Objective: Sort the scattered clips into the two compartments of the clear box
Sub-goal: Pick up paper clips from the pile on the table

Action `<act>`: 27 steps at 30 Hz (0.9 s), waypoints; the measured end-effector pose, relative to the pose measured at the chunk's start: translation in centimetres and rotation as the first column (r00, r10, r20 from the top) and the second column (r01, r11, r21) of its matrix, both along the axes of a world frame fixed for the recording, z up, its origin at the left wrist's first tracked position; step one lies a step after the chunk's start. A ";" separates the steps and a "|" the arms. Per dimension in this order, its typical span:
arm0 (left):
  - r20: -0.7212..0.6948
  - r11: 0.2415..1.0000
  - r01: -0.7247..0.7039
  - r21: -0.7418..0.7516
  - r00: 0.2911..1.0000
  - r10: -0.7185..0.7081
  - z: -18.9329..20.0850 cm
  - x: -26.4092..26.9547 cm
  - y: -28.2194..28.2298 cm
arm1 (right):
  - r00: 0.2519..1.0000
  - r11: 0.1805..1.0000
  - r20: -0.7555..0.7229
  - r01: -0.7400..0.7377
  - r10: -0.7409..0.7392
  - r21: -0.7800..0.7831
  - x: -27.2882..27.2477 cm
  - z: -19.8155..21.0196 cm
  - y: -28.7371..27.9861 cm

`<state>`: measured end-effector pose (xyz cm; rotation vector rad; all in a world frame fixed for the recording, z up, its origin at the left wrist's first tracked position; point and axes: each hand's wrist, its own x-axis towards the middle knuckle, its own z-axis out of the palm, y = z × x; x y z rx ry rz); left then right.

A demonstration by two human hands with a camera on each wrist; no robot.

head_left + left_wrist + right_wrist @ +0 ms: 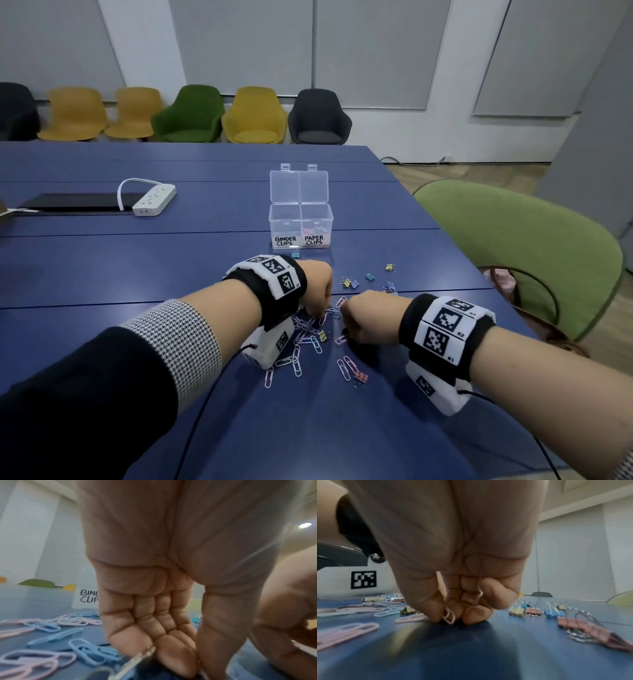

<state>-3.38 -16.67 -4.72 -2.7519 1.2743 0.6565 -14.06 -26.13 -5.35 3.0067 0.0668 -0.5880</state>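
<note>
The clear box [300, 222] stands open mid-table; the compartment labelled PAPER CLIPS holds some pastel clips, and BINDER CLIPS looks empty. Pink and blue paper clips [305, 339] lie in a heap between my hands. Binder clips [349, 283] are scattered beyond them, with a pink one [361, 377] nearer me. My right hand [356, 329] is curled low on the table and pinches a pale pink paper clip [448, 615], with more clip wire showing inside the fist. My left hand [317, 298] reaches fingers-down into the heap [89, 653]. What its fingertips [180, 662] hold is hidden.
A white power strip [154, 198] and a dark flat panel [78, 202] lie at the far left of the blue table [137, 274]. A green chair [513, 260] stands against the table's right edge. A row of chairs [191, 116] lines the back wall.
</note>
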 end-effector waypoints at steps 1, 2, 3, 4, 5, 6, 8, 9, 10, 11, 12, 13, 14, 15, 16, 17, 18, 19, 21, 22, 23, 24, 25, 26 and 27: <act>-0.016 1.000 -0.011 -0.001 1.000 0.011 0.0 0.0 0.1 | 1.000 1.000 0.001 0.002 -0.002 0.015 0.0 0.0 0.0; -0.022 1.000 -0.020 -0.004 1.000 0.020 -0.1 0.1 0.2 | 1.000 1.000 0.011 -0.001 0.001 0.031 -0.1 0.1 0.0; -0.019 1.000 -0.027 -0.008 0.999 0.027 -0.2 0.0 0.2 | 1.000 0.999 0.027 -0.004 0.003 0.053 -0.1 0.1 0.0; -0.012 0.999 -0.032 -0.009 0.999 0.032 -0.2 0.0 0.3 | 0.999 0.997 0.047 -0.007 0.003 0.077 -0.1 0.1 -0.1; -0.007 0.999 -0.038 -0.007 0.999 0.038 -0.3 -0.1 0.2 | 0.998 0.994 0.062 -0.002 -0.005 0.107 -0.1 0.2 -0.2; -0.002 0.999 -0.041 -0.004 0.999 0.041 -0.3 -0.2 0.1 | 0.997 0.989 0.081 0.002 -0.014 0.148 -0.2 0.3 -0.3; 0.018 0.999 -0.042 0.001 0.999 0.042 -0.4 -0.2 0.0 | 0.993 0.971 0.112 0.002 -0.030 0.240 -0.2 0.4 -0.4; 0.031 0.999 -0.037 0.004 0.999 0.037 -0.4 -0.3 0.0 | 0.993 0.961 0.117 -0.007 -0.026 0.275 -0.2 0.5 -0.5; 0.041 1.000 -0.028 0.007 0.999 0.028 -0.5 -0.3 -0.1 | 0.994 0.956 0.110 -0.019 -0.013 0.293 -0.2 0.6 -0.4; 0.047 1.000 -0.020 0.007 0.999 0.020 -0.5 -0.3 -0.1 | 0.996 0.956 0.092 -0.032 0.005 0.291 -0.3 0.7 -0.3; 0.052 1.000 -0.015 0.004 0.999 0.015 -0.6 -0.3 -0.1 | 0.997 0.962 0.073 -0.041 0.022 0.272 -0.3 0.7 -0.2; 0.056 1.000 -0.013 -0.001 0.998 0.013 -0.6 -0.3 -0.1 | 0.997 0.968 0.062 -0.050 0.035 0.245 -0.3 0.6 -0.1; 0.060 1.000 -0.012 -0.008 0.998 0.013 -0.6 -0.4 -0.1 | 0.997 0.974 0.063 -0.057 0.044 0.220 -0.2 0.5 0.0; 0.062 1.000 -0.013 -0.016 0.998 0.014 -0.6 -0.5 0.0 | 0.996 0.978 0.071 -0.062 0.049 0.201 -0.2 0.4 0.1; 0.058 1.000 -0.016 -0.024 0.998 0.018 -0.5 -0.6 0.1 | 0.996 0.980 0.077 -0.066 0.052 0.187 -0.1 0.3 0.1; 0.044 0.999 -0.024 -0.038 0.999 0.025 -0.3 -0.6 0.4 | 0.996 0.980 0.076 -0.069 0.055 0.186 -0.1 0.3 0.1; 0.018 0.997 -0.035 -0.062 0.999 0.037 -0.1 -0.5 0.7 | 0.995 0.978 0.073 -0.075 0.061 0.195 -0.1 0.3 0.1; -0.015 0.994 -0.052 -0.098 0.999 0.051 0.1 -0.3 1.1 | 0.996 0.974 0.061 -0.083 0.072 0.212 0.0 0.3 0.1; -0.089 0.978 -0.107 -0.180 0.992 0.092 0.4 0.6 2.2 | 0.996 0.959 0.026 -0.089 0.086 0.268 0.0 0.4 0.0; -0.154 0.961 -0.158 -0.228 0.980 0.125 0.6 1.0 2.9 | 0.996 0.949 0.011 -0.084 0.085 0.304 0.0 0.4 -0.1; -0.273 0.926 -0.245 -0.288 0.948 0.166 0.8 1.3 3.6 | 0.997 0.938 0.001 -0.076 0.081 0.337 0.1 0.4 -0.3; -0.440 0.860 -0.372 -0.350 0.876 0.199 1.0 1.4 4.3 | 0.998 0.930 -0.005 -0.063 0.070 0.362 0.2 0.3 -0.6; -0.611 0.764 -0.513 -0.392 0.766 0.202 1.1 1.4 5.1 | 0.999 0.921 -0.007 -0.047 0.053 0.386 0.3 0.2 -0.9; -0.748 0.653 -0.644 -0.399 0.640 0.174 1.2 1.4 5.8 | 0.999 0.909 -0.013 -0.027 0.035 0.415 0.4 0.2 -1.2; -0.844 0.546 -0.750 -0.373 0.519 0.136 1.2 1.4 6.5 | 1.000 0.896 -0.020 -0.010 0.021 0.445 0.5 0.1 -1.6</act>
